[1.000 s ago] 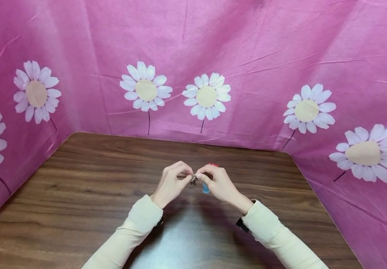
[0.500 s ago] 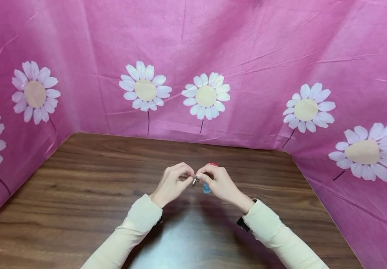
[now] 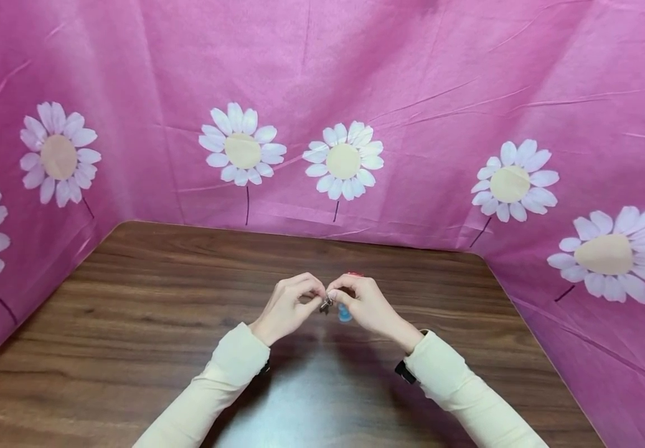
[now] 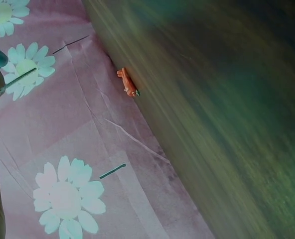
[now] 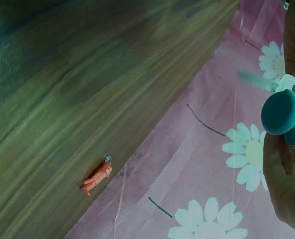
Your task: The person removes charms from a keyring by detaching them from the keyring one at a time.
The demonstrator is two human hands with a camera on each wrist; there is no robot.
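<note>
In the head view my left hand and right hand meet fingertip to fingertip above the table. Between them the thumbs and forefingers pinch a small metal key ring, its ring mostly hidden by the fingers. A metal key dangles just below the fingertips; in the right wrist view a pale key head with a hole shows. A blue rounded charm hangs beneath my right fingers, and appears as smooth teal lobes in the right wrist view.
A small red-orange figure charm with a metal loop lies on the wooden table near its far edge, partly behind my right hand in the head view. A pink cloth with white daisies stands around the table.
My left hand has shifted slightly right and down, closer to the right fingertips. The dangling key has turned and swung a little; the right hand stays almost still.
</note>
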